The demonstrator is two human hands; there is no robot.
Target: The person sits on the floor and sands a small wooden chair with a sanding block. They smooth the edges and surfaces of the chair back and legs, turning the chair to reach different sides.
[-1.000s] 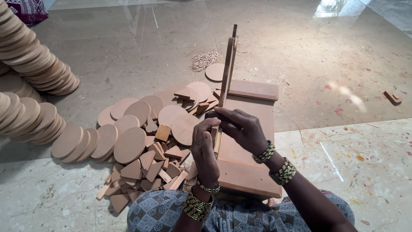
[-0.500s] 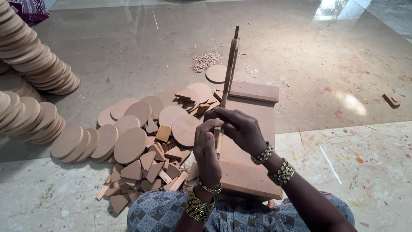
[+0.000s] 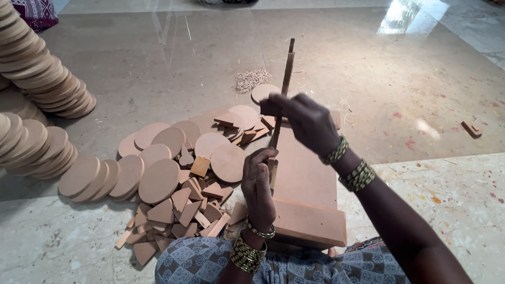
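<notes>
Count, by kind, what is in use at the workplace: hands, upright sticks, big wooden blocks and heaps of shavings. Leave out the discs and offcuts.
hands: 2, the left hand and the right hand
upright stick: 1, with the left hand closed round its lower part
wooden block: 1
heap of shavings: 1
Total: 5

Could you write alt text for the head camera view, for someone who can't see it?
Seen from above, a person's left hand and right hand grip an upright wooden tool at a wooden block. Flat wooden discs and offcuts lie on the stone floor to the left.
</notes>
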